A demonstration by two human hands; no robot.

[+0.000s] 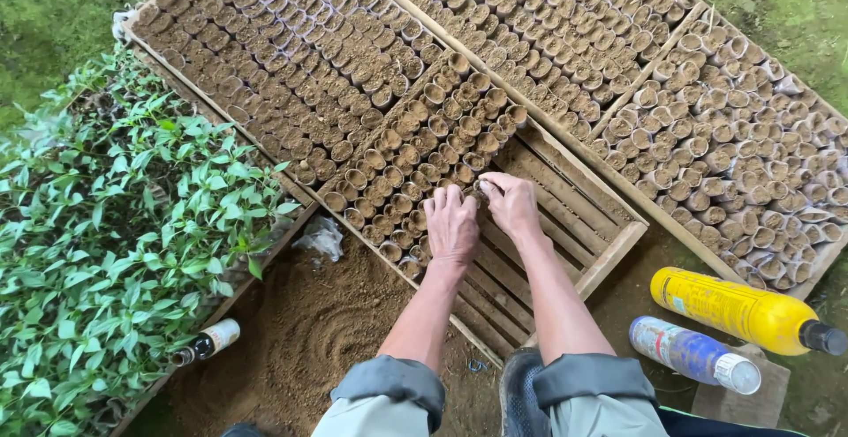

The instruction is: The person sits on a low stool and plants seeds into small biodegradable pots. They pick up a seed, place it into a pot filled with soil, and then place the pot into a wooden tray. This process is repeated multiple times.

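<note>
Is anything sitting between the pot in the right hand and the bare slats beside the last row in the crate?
Nothing visible. The right hand holds a soil-filled pot at the edge of the filled rows, and the bare slats beside it show nothing on them. The left hand rests on neighbouring pots, off to the side.

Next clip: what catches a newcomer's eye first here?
Rows of small soil-filled seedling pots packed in wooden slatted trays fill the upper frame. At centre, the left hand and right hand press among the pots. Green leafy seedlings crowd the left; a yellow plastic bottle lies lower right.
</note>
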